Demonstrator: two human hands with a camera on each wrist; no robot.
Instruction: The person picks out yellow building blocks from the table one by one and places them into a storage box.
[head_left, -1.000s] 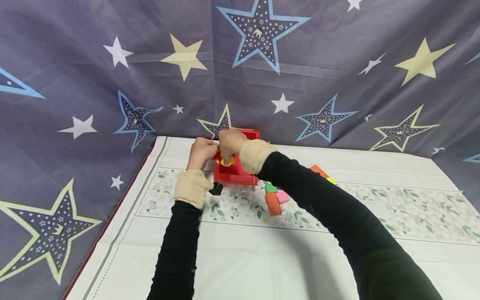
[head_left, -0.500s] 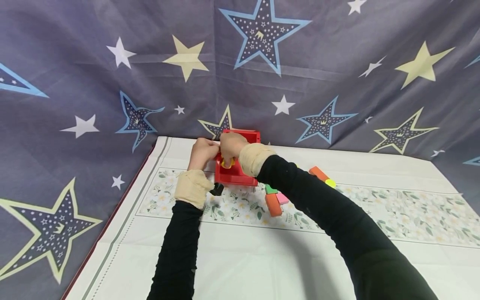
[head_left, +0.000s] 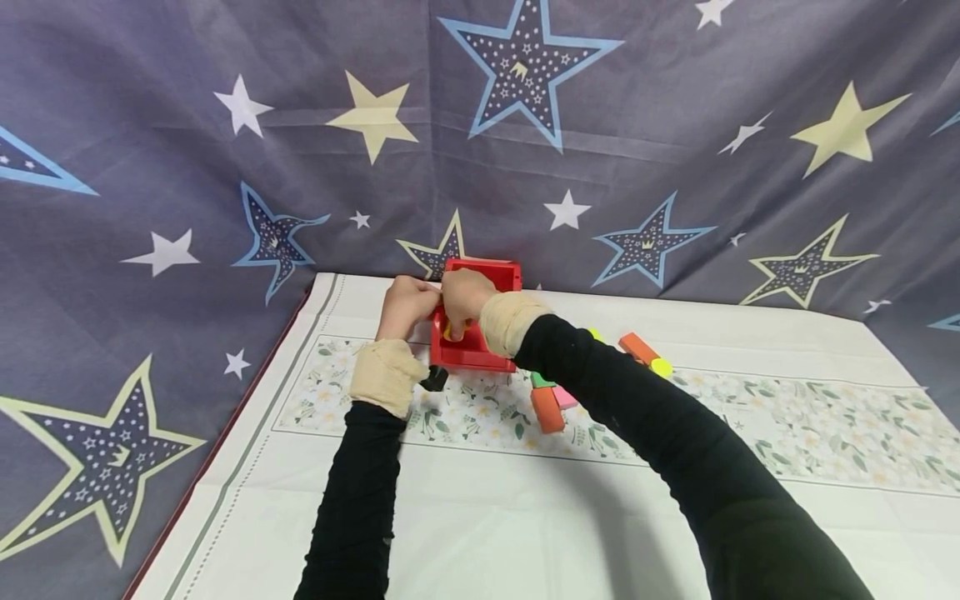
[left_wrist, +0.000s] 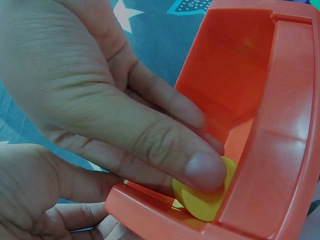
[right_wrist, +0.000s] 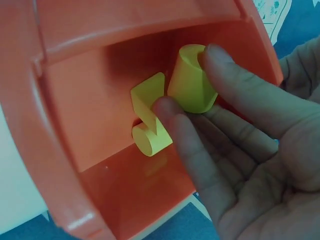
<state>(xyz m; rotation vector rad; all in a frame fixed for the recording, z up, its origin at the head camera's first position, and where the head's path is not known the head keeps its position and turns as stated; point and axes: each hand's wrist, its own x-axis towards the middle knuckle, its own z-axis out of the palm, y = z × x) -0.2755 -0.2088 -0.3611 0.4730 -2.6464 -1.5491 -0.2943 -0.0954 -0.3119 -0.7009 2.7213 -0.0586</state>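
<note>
A red plastic bin [head_left: 472,360] stands at the back of the table, its open top facing up. My right hand [head_left: 467,298] reaches inside and pinches a yellow rounded block [right_wrist: 189,82] between thumb and fingers. Beneath those fingers, a yellow cylinder [right_wrist: 145,141] and a flat-faced yellow block [right_wrist: 150,92] lie in the bin, partly covered by the fingers. My left hand [head_left: 405,307] grips the bin's left wall from outside. In the left wrist view its thumb is at the wall's edge, while the right thumb covers part of the yellow rounded block.
Right of the bin lie a red-orange rectangular block [head_left: 547,410], a pink block [head_left: 566,397] and a green block [head_left: 541,380]. Beyond my right sleeve are an orange block [head_left: 636,346] and a yellow round block [head_left: 661,367]. A star-printed curtain [head_left: 495,175] hangs directly behind the table.
Both hands stay at the bin, with the right fingers shifting slightly. The right forearm has moved a little, exposing more of the yellow round block beyond it.
</note>
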